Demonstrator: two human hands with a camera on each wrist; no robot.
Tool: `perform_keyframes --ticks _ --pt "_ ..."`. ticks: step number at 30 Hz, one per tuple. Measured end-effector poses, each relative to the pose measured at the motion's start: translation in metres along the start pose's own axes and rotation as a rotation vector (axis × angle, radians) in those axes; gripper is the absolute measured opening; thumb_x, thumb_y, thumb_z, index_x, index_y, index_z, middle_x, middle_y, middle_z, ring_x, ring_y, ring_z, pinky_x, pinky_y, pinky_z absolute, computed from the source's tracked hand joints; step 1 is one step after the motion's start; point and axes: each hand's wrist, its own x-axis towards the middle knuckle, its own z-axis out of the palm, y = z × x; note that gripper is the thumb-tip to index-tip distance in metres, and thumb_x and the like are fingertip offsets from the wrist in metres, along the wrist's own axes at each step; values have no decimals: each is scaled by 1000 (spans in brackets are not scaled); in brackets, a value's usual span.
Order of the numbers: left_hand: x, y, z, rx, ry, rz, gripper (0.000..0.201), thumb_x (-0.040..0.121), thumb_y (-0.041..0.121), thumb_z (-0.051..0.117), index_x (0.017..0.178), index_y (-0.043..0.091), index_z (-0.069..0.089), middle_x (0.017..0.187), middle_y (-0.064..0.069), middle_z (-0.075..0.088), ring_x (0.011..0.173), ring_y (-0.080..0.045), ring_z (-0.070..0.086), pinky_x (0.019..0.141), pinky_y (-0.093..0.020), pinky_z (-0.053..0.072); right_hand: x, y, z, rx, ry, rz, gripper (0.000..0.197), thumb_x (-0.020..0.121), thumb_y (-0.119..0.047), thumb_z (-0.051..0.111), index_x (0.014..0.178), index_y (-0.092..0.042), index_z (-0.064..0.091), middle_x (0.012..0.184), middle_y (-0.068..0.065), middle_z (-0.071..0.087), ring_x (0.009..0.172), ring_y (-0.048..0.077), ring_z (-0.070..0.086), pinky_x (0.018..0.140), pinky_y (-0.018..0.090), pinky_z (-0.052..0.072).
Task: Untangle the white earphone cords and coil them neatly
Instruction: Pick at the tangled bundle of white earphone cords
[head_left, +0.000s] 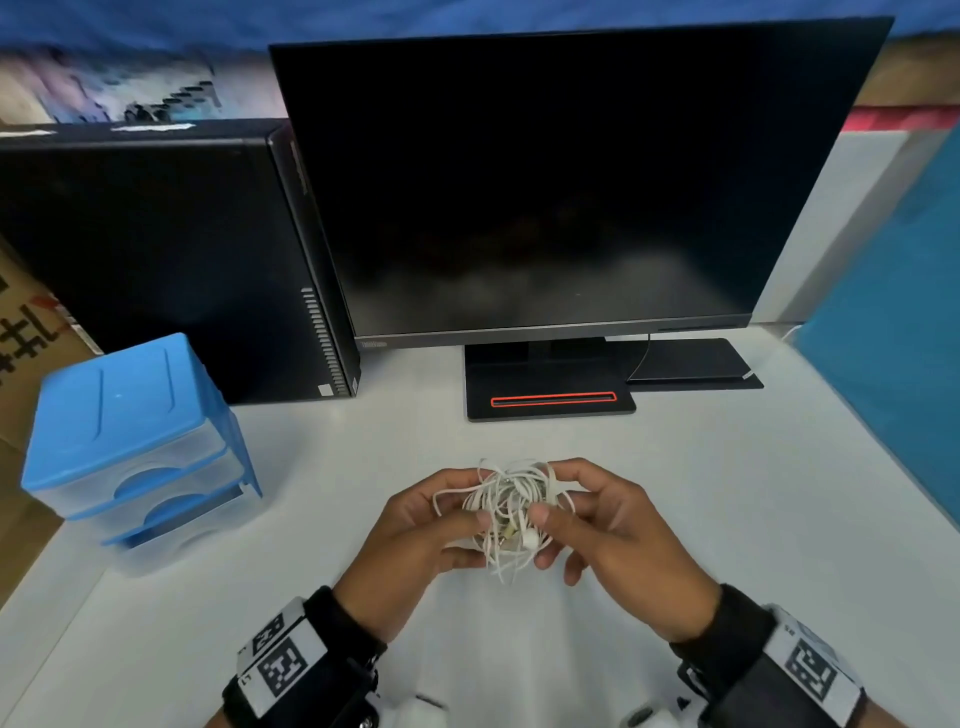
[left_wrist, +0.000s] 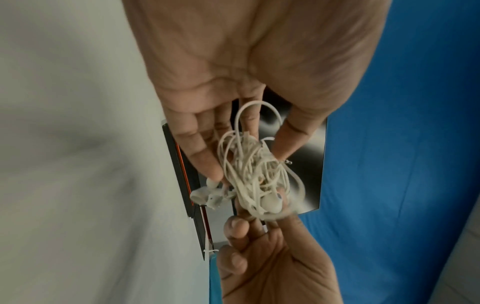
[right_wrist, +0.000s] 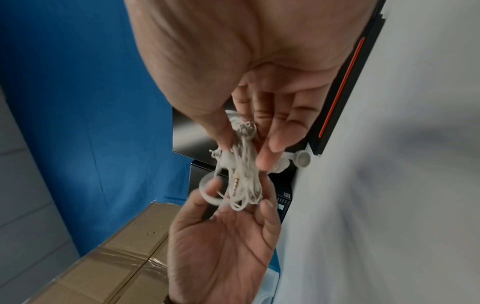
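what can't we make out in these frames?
- Tangled white earphone cords: the knots and strand paths are too small and overlapped in every view; left hand and right hand cover the sides.
- Number of earphone sets: unclear.
- Gold-tipped audio plug: seen only in the right wrist view.
- Blue translucent plastic drawer unit: contents unreadable, head view.
- Background top left, head view: blurred.

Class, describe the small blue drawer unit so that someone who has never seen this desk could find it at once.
Start at the big dark monitor at the back of the white desk. Left of it stands a black computer tower, and in front of that tower, near the desk's left edge, sits the drawer unit. It is the only blue-topped thing on the desk, with translucent drawers.
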Motion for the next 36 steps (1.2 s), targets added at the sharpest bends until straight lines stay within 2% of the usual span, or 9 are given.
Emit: perform_keyframes --ticks 4,8,13,16,19,22,30,33,36 --pt "-4 2 -1 12 -63 -46 50 63 32 79 108 14 70 105 -13 71 94 -28 68 81 -45 54 0 -1 -1 -26 -11 -7 17 97 -22 59 110 -18 68 88 10 75 68 23 66 51 28 49" --pt "-4 0 2 41 -33 -61 55 60 23 83 108 4 66 107 -23 71 91 -34 68 87 -50 56 -2 0 1 -72 -40 -31 23 102 -18 49 103 -15 72 84 4 73 70 18 64 52 28 48" --pt "-4 3 1 -54 -43 -83 49 75 24 75 116 0 65 118 -31 64 101 -37 62 96 -54 47 0 2 -2 -127 23 -20 18 100 -19 53 100 -18 71 88 6 74 73 14 64 54 28 49" --pt "-4 5 4 -6 6 -47 39 79 22 69 112 1 68 109 -28 68 93 -33 64 85 -47 53 -3 2 -5 -180 158 -184 19 89 -13 68 102 -27 70 100 -2 72 98 14 65 68 24 53" --pt "-5 5 9 56 53 -9 34 81 22 77 108 2 69 99 -24 72 86 -32 66 84 -54 52 -10 -6 -2 -240 213 -387 26 81 -22 69 106 -27 69 110 -8 69 110 16 62 83 24 52" --pt "-8 6 13 78 41 4 31 80 23 72 105 6 72 97 -24 72 85 -33 67 86 -60 51 -11 -6 3 -295 149 -405 17 87 -18 73 102 -26 73 103 -7 71 101 16 66 79 20 49" --pt "-11 9 12 -37 -118 15 48 65 22 70 112 9 72 108 -20 71 92 -29 68 81 -42 57 -3 0 -4 -92 106 -256 15 87 -4 70 85 -17 76 81 7 74 65 13 67 56 25 52" --pt "-12 10 12 -90 -137 37 51 63 18 69 113 8 70 110 -23 69 93 -30 67 80 -41 57 -1 -1 -8 -40 99 -276 11 86 0 69 84 -10 73 80 9 75 70 16 67 61 25 53" --pt "-11 10 10 -128 -111 69 43 62 17 67 103 7 70 99 -23 69 86 -29 66 74 -36 55 1 0 -9 -28 94 -294 14 86 -4 67 87 -14 77 88 14 75 77 22 68 67 31 53"
